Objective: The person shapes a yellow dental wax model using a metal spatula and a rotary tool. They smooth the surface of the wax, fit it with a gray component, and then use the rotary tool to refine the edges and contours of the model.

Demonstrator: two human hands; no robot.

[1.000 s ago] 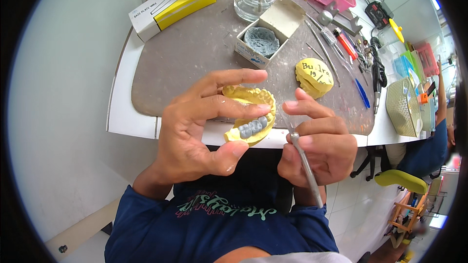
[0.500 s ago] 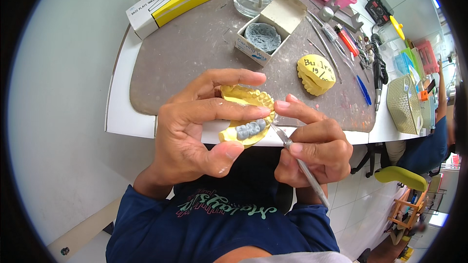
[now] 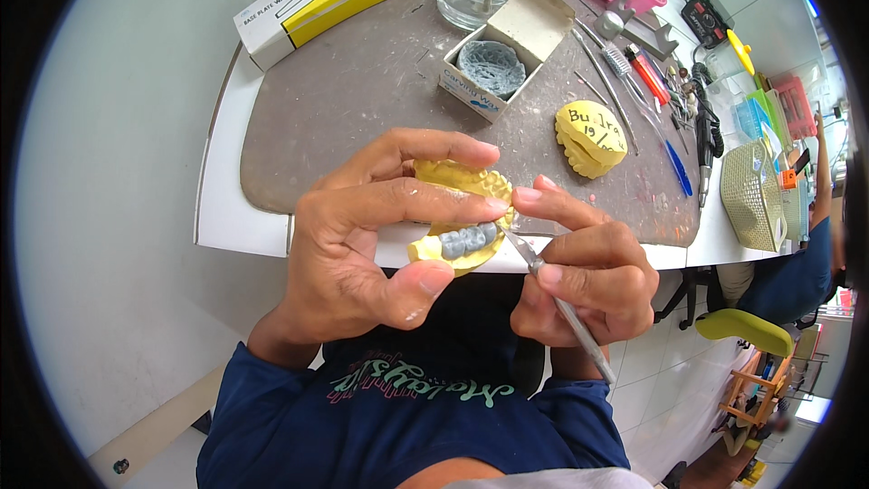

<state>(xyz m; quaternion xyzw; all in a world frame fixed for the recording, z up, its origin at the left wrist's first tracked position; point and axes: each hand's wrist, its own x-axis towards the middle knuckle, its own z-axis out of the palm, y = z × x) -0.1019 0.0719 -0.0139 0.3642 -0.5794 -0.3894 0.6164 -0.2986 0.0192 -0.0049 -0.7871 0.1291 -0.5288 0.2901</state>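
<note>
Compared with a second ago, the right hand (image 3: 588, 276) has come left, so the metal carving tool (image 3: 572, 319) now has its tip right by the end of the grey teeth (image 3: 468, 241) on the yellow dental cast (image 3: 466, 179) (can't tell if it's touching). Pencil-style grip round the handle, index fingertip out by the cast, probably as a brace. Left hand (image 3: 362, 240) has its grip clamped on the cast, over the tabletop's (image 3: 335, 127) near edge, I'd guess to stop it rocking. Open wax carton (image 3: 466, 98) sits mid tabletop, likely for easy reach; second cast (image 3: 590, 139) is parked toward the right edge.
</note>
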